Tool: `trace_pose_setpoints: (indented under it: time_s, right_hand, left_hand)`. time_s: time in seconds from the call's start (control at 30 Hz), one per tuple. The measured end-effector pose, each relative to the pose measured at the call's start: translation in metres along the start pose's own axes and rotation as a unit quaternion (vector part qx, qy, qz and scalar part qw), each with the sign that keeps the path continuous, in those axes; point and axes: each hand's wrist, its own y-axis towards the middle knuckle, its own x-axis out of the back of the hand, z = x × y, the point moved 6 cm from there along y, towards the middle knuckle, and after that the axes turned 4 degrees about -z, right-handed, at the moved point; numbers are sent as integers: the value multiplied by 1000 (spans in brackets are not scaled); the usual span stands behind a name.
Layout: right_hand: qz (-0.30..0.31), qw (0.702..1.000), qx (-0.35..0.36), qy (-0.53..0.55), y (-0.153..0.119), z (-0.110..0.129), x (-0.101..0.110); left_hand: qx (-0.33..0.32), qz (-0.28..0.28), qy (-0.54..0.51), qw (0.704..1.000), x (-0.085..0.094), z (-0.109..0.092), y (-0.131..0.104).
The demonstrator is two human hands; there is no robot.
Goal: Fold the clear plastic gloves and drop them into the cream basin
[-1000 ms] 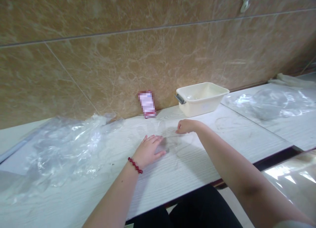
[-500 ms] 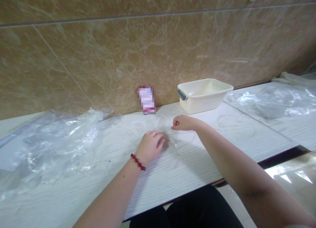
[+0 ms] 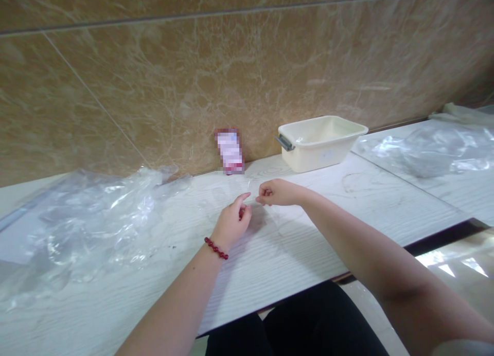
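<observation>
My left hand (image 3: pixel 232 219), with a red bead bracelet at its wrist, hovers over the middle of the white table (image 3: pixel 247 273); its index finger points out and the other fingers curl, with nothing visible in them. Just to its right, my right hand (image 3: pixel 276 192) has its fingertips pinched together, and what they hold is too small or clear to make out. The fingertips of both hands are close to each other. Faint transparent plastic (image 3: pixel 216 191) lies on the table around and behind them.
A heap of clear plastic bags (image 3: pixel 104 222) covers the table's left side. At the back stand a cream tub (image 3: pixel 320 155) with a grey handle and a blurred phone-like item (image 3: pixel 230 151) against the marble wall. More clear plastic (image 3: pixel 436 147) lies at right.
My right hand has moved left, towards my left hand. My left hand's index finger now points out while its other fingers have curled in. The view has shifted slightly.
</observation>
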Motion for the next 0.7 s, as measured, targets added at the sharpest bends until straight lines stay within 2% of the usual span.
trace_pose_setpoints:
  time_s: [0.07,0.13,0.23,0.3,0.4,0.53,0.63,0.7]
  right_hand:
    - [6,1000,-3,21,0,0,-3]
    - [14,999,-13,44,0,-1,-6]
    - [16,998,-15,60,0,1,-8]
    - [17,998,-5,54,-1,3,-10]
    - [15,999,23,21,-1,8,-12]
    - [-10,998,50,-30,0,14,-13]
    - [17,999,39,-9,-1,16,-15]
    - [40,998,31,32,-3,16,-15]
  left_hand:
    - [17,5,-34,999,-1,2,-1]
    - [66,19,-106,992,-6,10,-1]
    - [134,36,-224,965,-15,19,-2]
    - [146,28,-264,953,-17,21,-1]
    - [150,16,-290,945,-17,22,-1]
    - [172,31,-333,926,-20,22,-1]
    - [189,24,-344,919,-21,25,-1]
    - [191,11,-329,925,-20,28,0]
